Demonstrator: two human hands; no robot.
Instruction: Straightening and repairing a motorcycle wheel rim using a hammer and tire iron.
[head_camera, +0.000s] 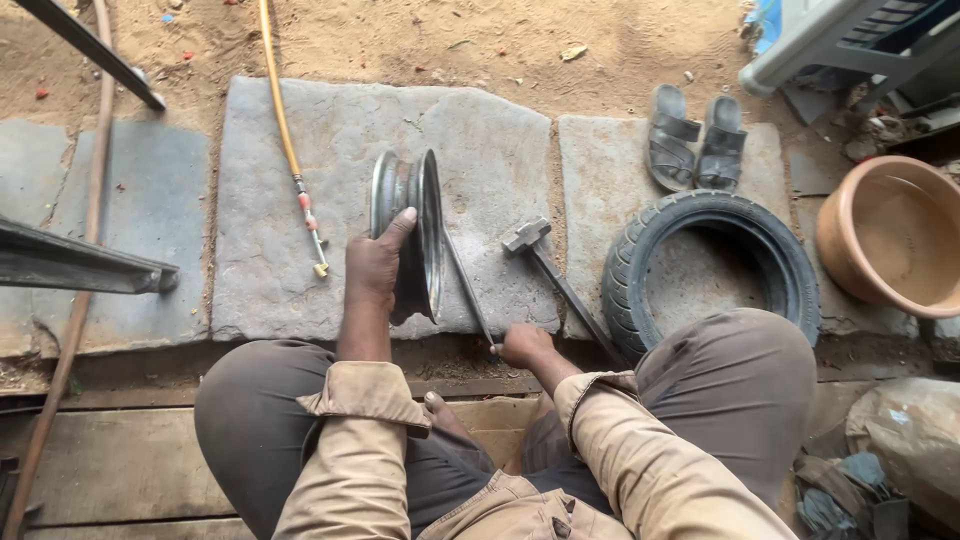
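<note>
Steel, worn and dull grey: the wheel rim (410, 225) stands on edge on the middle stone slab (480, 150), steadied by the left hand (375, 265), whose thumb lies up its side; the rim hides the other fingers. Right hand (525, 345) is closed around the near end of a thin metal bar (468, 290) that runs up against the rim; the contact point is hidden. Just right lie a hammer (545, 262) and a tyre (710, 265), partly covered by the knee.

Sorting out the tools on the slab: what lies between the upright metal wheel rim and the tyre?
In the head view, a hammer lies on the stone slab between the wheel rim and the tyre, plus a thin metal rod beside the rim.
</note>
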